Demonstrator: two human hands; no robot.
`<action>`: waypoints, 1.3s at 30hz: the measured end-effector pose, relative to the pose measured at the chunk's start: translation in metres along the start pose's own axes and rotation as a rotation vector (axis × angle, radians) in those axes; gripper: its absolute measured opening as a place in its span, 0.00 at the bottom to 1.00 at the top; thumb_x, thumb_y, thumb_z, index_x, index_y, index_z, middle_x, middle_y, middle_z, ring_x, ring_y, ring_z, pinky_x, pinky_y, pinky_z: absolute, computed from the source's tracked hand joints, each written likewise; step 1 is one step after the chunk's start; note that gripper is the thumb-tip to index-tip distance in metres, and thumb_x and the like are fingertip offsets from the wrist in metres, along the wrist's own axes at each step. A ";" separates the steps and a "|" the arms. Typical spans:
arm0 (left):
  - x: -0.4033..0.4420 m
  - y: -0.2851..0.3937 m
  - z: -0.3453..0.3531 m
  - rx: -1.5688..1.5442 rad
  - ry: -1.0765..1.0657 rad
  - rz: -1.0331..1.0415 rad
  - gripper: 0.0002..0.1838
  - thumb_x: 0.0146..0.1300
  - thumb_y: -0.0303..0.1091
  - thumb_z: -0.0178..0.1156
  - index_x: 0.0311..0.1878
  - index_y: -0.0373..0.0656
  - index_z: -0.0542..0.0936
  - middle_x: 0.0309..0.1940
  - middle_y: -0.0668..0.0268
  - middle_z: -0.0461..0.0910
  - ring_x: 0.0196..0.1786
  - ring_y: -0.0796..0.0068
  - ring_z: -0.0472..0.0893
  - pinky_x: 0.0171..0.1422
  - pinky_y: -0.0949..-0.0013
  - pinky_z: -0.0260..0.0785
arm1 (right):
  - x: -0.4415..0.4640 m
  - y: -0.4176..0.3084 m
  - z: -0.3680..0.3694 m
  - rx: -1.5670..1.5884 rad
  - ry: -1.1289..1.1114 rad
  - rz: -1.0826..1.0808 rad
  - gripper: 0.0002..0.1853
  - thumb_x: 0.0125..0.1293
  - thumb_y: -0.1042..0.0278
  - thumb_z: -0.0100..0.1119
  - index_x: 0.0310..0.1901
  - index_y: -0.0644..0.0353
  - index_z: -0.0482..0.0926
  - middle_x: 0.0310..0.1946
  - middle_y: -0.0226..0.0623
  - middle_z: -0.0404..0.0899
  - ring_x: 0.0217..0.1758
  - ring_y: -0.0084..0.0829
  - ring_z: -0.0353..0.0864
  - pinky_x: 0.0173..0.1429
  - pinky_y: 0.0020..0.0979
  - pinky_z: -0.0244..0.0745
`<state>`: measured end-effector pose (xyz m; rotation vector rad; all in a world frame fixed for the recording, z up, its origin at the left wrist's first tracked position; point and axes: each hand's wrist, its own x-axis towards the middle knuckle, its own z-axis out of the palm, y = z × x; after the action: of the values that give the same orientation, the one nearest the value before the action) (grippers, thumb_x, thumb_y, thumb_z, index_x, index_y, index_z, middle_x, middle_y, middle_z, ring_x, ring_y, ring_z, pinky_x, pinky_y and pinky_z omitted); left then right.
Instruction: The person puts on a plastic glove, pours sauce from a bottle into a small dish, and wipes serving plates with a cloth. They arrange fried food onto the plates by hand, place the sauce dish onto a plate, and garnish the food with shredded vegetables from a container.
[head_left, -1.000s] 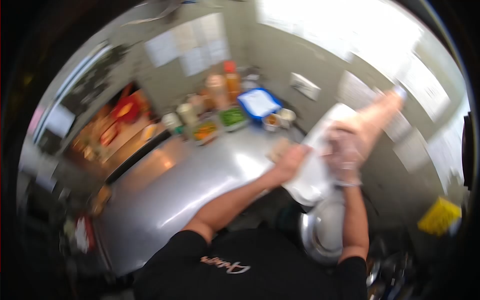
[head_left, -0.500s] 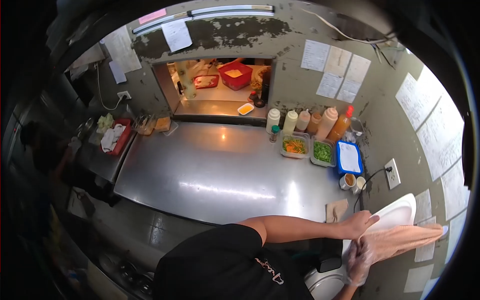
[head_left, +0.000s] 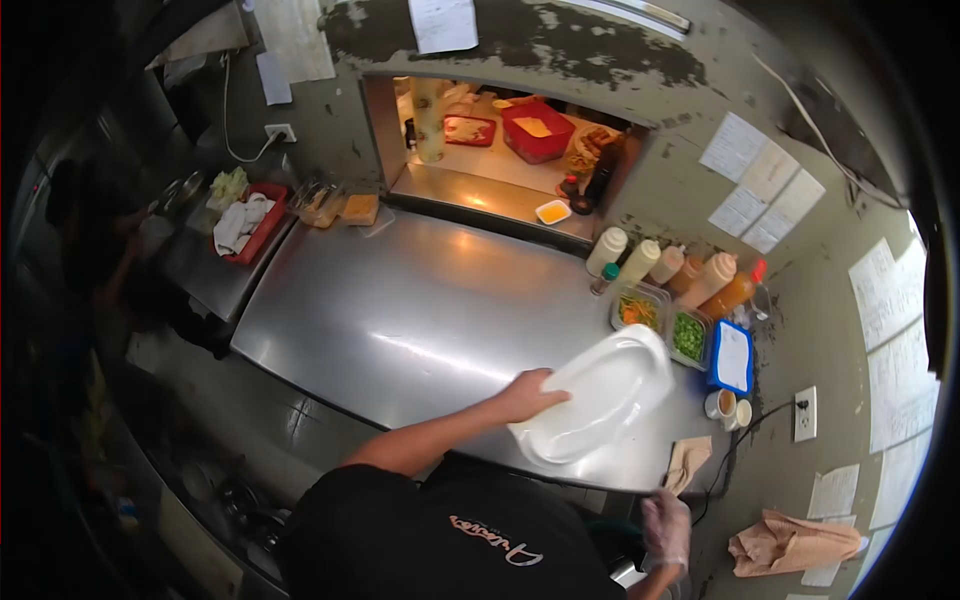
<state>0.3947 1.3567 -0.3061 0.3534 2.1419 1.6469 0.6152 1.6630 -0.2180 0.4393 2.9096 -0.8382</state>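
My left hand grips the left rim of a white oval platter. The platter is tilted above the steel counter's right part, near the tubs of food. My right hand, in a clear plastic glove, is low at the counter's front right corner. Its fingers close at the lower end of a tan cloth that lies on the counter edge. The fingertips are small and partly blurred. Farther right, a peach-coloured towel hangs by the wall.
Squeeze bottles line the counter's back right, behind tubs of shredded vegetables and chopped greens. Nearby are a blue-rimmed container and two small cups. Behind the steel counter is a pass-through window. Another person stands left.
The white platter has come left from beside the wall towel to over the counter, in my left hand. My right hand has left the towel and moved to the tan cloth. The view has turned.
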 end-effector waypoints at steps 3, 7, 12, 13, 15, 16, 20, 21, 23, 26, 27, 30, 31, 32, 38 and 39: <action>-0.021 -0.054 -0.079 0.215 0.110 -0.144 0.23 0.60 0.43 0.67 0.47 0.31 0.81 0.40 0.46 0.85 0.44 0.54 0.85 0.51 0.58 0.76 | 0.087 -0.075 0.065 -0.006 -0.164 -0.222 0.18 0.66 0.63 0.60 0.54 0.63 0.78 0.42 0.53 0.83 0.48 0.47 0.83 0.54 0.41 0.76; -0.029 -0.107 -0.106 0.331 0.039 -0.211 0.22 0.58 0.45 0.67 0.44 0.33 0.85 0.39 0.47 0.85 0.43 0.52 0.85 0.50 0.58 0.76 | 0.178 -0.066 0.157 0.019 -0.173 -0.352 0.26 0.68 0.58 0.59 0.61 0.67 0.72 0.49 0.58 0.81 0.50 0.48 0.83 0.56 0.42 0.77; -0.027 -0.146 -0.090 0.238 -0.073 -0.154 0.22 0.55 0.45 0.70 0.48 0.38 0.85 0.40 0.50 0.86 0.43 0.54 0.85 0.51 0.59 0.75 | 0.231 -0.069 0.197 0.067 -0.295 -0.423 0.31 0.67 0.55 0.61 0.62 0.71 0.69 0.53 0.62 0.78 0.51 0.54 0.82 0.57 0.43 0.76; -0.029 -0.142 -0.081 0.231 -0.036 -0.136 0.24 0.55 0.46 0.70 0.50 0.38 0.84 0.43 0.49 0.85 0.46 0.54 0.84 0.53 0.59 0.74 | 0.235 -0.067 0.197 0.044 -0.344 -0.443 0.31 0.66 0.55 0.61 0.62 0.72 0.69 0.54 0.62 0.77 0.51 0.55 0.82 0.57 0.43 0.76; -0.017 -0.143 -0.060 0.371 0.049 -0.083 0.23 0.55 0.42 0.69 0.51 0.39 0.83 0.49 0.51 0.81 0.53 0.53 0.79 0.60 0.59 0.71 | 0.242 -0.032 0.221 -0.102 -0.086 -0.494 0.29 0.64 0.56 0.63 0.58 0.71 0.73 0.53 0.62 0.78 0.55 0.56 0.79 0.61 0.45 0.72; -0.012 -0.144 -0.043 0.461 0.149 -0.034 0.21 0.56 0.40 0.68 0.52 0.39 0.82 0.51 0.52 0.78 0.55 0.52 0.77 0.61 0.57 0.69 | 0.245 -0.022 0.220 -0.099 -0.127 -0.463 0.29 0.64 0.56 0.63 0.57 0.71 0.73 0.52 0.62 0.78 0.55 0.57 0.78 0.61 0.45 0.72; -0.038 -0.109 -0.005 0.664 0.504 -0.044 0.20 0.60 0.35 0.65 0.54 0.38 0.77 0.54 0.51 0.72 0.59 0.48 0.72 0.63 0.53 0.67 | 0.254 0.001 0.217 -0.012 -0.254 -0.345 0.26 0.62 0.58 0.64 0.54 0.72 0.75 0.48 0.61 0.80 0.53 0.56 0.79 0.60 0.45 0.72; -0.050 -0.105 0.004 0.641 0.580 -0.155 0.21 0.61 0.35 0.65 0.55 0.36 0.76 0.54 0.50 0.71 0.59 0.48 0.72 0.63 0.52 0.67 | 0.247 -0.003 0.211 0.033 -0.282 -0.318 0.26 0.62 0.59 0.65 0.53 0.72 0.75 0.46 0.60 0.80 0.51 0.56 0.80 0.59 0.45 0.73; -0.080 -0.100 0.019 0.601 0.710 -0.370 0.23 0.62 0.36 0.64 0.56 0.34 0.73 0.55 0.48 0.70 0.59 0.47 0.71 0.62 0.50 0.67 | 0.241 -0.007 0.202 0.052 -0.313 -0.289 0.28 0.61 0.58 0.65 0.54 0.75 0.74 0.51 0.64 0.78 0.56 0.59 0.77 0.61 0.45 0.71; -0.121 -0.116 0.036 0.384 0.715 -0.572 0.25 0.65 0.44 0.63 0.54 0.31 0.72 0.51 0.44 0.73 0.56 0.45 0.74 0.61 0.51 0.68 | 0.239 -0.021 0.197 0.068 -0.286 -0.299 0.29 0.60 0.58 0.66 0.54 0.76 0.73 0.51 0.64 0.77 0.56 0.58 0.77 0.61 0.45 0.71; -0.131 -0.131 0.038 0.293 0.710 -0.613 0.26 0.66 0.46 0.62 0.53 0.30 0.72 0.51 0.43 0.74 0.56 0.45 0.74 0.60 0.51 0.68 | 0.239 -0.023 0.197 0.066 -0.315 -0.309 0.29 0.60 0.58 0.66 0.54 0.76 0.73 0.51 0.64 0.77 0.56 0.58 0.77 0.62 0.45 0.70; -0.145 -0.157 0.038 0.159 0.669 -0.504 0.28 0.67 0.49 0.60 0.49 0.25 0.73 0.49 0.36 0.76 0.55 0.43 0.78 0.58 0.50 0.70 | 0.237 -0.031 0.197 0.056 -0.479 -0.343 0.32 0.60 0.55 0.65 0.55 0.78 0.71 0.52 0.66 0.76 0.58 0.58 0.76 0.65 0.44 0.68; -0.147 -0.164 0.039 0.171 0.682 -0.487 0.28 0.67 0.49 0.60 0.49 0.25 0.73 0.49 0.35 0.77 0.55 0.43 0.78 0.58 0.50 0.70 | 0.236 -0.022 0.210 0.081 -0.464 -0.400 0.32 0.61 0.55 0.64 0.55 0.78 0.71 0.53 0.66 0.76 0.58 0.59 0.75 0.65 0.44 0.67; -0.148 -0.174 0.038 0.077 0.767 -0.523 0.28 0.65 0.48 0.61 0.51 0.26 0.72 0.49 0.35 0.78 0.53 0.42 0.79 0.57 0.50 0.71 | 0.234 -0.009 0.225 0.104 -0.448 -0.453 0.32 0.61 0.55 0.64 0.55 0.78 0.71 0.53 0.67 0.76 0.59 0.59 0.75 0.65 0.45 0.66; -0.228 -0.210 0.019 -0.096 0.952 -0.395 0.27 0.64 0.45 0.63 0.54 0.31 0.69 0.46 0.42 0.79 0.50 0.48 0.80 0.53 0.55 0.72 | 0.151 -0.080 0.237 0.226 -0.435 -0.514 0.25 0.60 0.60 0.65 0.50 0.75 0.72 0.44 0.62 0.77 0.48 0.53 0.77 0.58 0.43 0.70; -0.250 -0.208 0.013 -0.103 1.004 -0.383 0.26 0.64 0.45 0.63 0.54 0.32 0.69 0.46 0.43 0.79 0.50 0.49 0.80 0.52 0.55 0.72 | 0.135 -0.104 0.237 0.276 -0.504 -0.478 0.23 0.59 0.61 0.66 0.47 0.73 0.72 0.41 0.59 0.77 0.44 0.49 0.77 0.54 0.43 0.71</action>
<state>0.6318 1.2016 -0.4670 -1.0717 2.4868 1.8756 0.4553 1.4861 -0.3871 -0.4216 2.4501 -1.2026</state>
